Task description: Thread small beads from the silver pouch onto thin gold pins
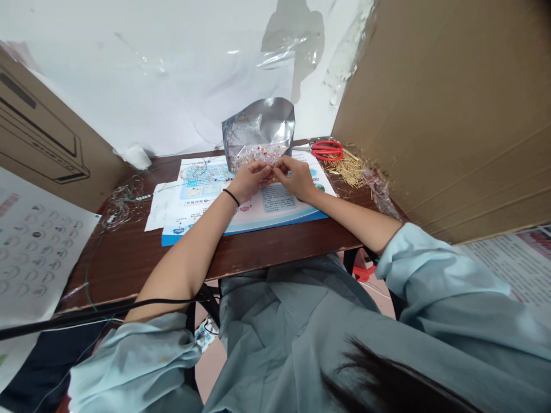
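My left hand, a black band on its wrist, is pinched closed in front of a silvery bag. Close against it, my right hand is pinched too, the fingertips of both nearly meeting. Whatever lies between the fingers is too small to make out. The upright bag stands open just behind, with many small coloured beads inside. Under my hands lies a printed sheet with blue edging. Strung beads on a thin cord rest on its left part.
Red-handled scissors lie at the back right, beside a heap of thin golden pins. Tangled clear thread covers part of the table's left side. Cardboard panels and a white wall enclose the dark wooden table. A black cable crosses at lower left.
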`<action>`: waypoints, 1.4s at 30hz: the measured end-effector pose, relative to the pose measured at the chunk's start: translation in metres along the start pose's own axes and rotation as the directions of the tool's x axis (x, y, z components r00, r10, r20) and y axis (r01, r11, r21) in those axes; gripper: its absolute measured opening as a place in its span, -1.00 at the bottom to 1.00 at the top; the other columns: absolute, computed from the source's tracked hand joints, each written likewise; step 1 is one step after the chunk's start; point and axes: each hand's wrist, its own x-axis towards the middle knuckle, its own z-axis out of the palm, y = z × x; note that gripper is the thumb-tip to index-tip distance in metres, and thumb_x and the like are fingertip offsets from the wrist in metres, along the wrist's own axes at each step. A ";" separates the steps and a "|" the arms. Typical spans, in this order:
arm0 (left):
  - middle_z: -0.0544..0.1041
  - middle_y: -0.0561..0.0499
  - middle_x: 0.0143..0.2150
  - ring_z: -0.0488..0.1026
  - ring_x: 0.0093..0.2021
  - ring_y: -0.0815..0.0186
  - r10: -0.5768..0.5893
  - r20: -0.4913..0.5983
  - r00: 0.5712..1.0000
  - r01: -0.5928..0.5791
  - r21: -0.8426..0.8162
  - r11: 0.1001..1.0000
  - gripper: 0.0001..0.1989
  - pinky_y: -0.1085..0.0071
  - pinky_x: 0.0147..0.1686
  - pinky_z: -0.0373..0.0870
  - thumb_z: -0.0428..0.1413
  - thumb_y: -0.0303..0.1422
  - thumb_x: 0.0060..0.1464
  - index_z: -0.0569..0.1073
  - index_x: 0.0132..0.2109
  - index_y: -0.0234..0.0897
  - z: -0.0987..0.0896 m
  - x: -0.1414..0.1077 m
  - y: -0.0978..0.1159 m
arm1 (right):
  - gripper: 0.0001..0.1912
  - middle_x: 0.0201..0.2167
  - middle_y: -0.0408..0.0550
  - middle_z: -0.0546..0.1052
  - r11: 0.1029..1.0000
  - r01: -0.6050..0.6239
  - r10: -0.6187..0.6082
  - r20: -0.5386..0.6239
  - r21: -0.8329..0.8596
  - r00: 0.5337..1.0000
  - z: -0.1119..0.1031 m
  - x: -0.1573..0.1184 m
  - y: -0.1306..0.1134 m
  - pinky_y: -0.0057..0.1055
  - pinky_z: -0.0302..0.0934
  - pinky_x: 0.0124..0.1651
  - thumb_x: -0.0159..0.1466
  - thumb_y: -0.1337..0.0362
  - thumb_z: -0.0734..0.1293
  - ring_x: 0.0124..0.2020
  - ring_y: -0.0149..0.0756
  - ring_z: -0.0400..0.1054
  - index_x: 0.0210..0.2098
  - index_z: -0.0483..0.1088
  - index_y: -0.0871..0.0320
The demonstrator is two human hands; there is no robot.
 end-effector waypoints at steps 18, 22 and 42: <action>0.50 0.07 -0.46 0.50 -0.35 0.42 0.132 -0.138 0.982 -0.121 0.084 0.989 -0.71 0.41 -0.15 0.55 0.43 -0.31 0.10 0.50 -0.41 -0.33 0.010 0.000 -0.002 | -0.88 -0.40 -0.13 0.53 0.993 0.120 -0.121 -0.050 -0.016 0.991 0.000 0.000 0.004 -0.28 0.26 -0.10 0.39 0.23 0.32 -0.29 -0.25 0.40 -0.23 0.50 0.08; 0.47 0.09 -0.47 0.47 -0.41 0.46 0.140 -0.284 0.949 -0.136 0.031 0.990 -0.73 0.43 -0.17 0.57 0.33 -0.42 0.20 0.44 -0.43 -0.31 0.013 -0.001 0.010 | -0.90 -0.39 -0.14 0.52 0.997 0.081 -0.080 -0.095 0.014 0.992 -0.004 0.004 0.005 -0.27 0.29 -0.09 0.38 0.22 0.33 -0.31 -0.27 0.40 -0.25 0.46 0.07; 0.43 0.12 -0.43 0.61 -0.34 0.37 0.065 -0.736 0.674 -0.381 -0.271 0.884 -0.89 0.45 -0.19 0.61 0.06 -0.25 0.40 0.32 -0.12 -0.16 -0.035 0.013 0.046 | -0.92 -0.44 -0.15 0.44 0.998 -0.043 0.050 -0.183 0.045 0.982 -0.015 0.020 0.032 -0.28 0.31 -0.17 0.37 0.28 0.31 -0.32 -0.29 0.38 -0.22 0.47 0.06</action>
